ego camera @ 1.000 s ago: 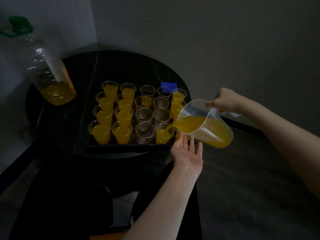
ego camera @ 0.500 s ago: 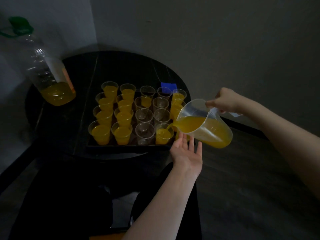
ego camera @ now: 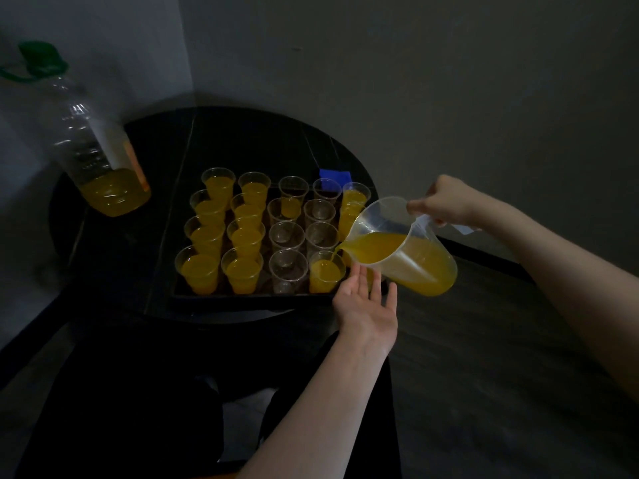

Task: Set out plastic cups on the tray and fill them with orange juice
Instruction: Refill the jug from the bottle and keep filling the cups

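Note:
A dark tray [ego camera: 242, 299] on the round black table holds several clear plastic cups in rows. The two left columns and the far right column are filled with orange juice; several middle cups, such as the front one [ego camera: 288, 271], are empty. My right hand [ego camera: 446, 202] grips the handle of a clear jug [ego camera: 408, 250], tilted left, and a thin stream runs from its spout into the front cup [ego camera: 326, 273], which is mostly full. My left hand [ego camera: 368, 302] is flat with fingers apart under the jug, at the tray's front right corner, holding nothing.
A large clear bottle [ego camera: 100, 157] with a green cap and some juice at the bottom stands at the table's left. A blue piece [ego camera: 334, 175] lies behind the tray. Grey walls close in behind the round table [ego camera: 145, 236]; my dark-clothed legs are below.
The juice level in the front cup under the spout has risen. Both hands and the jug have stayed nearly where they were.

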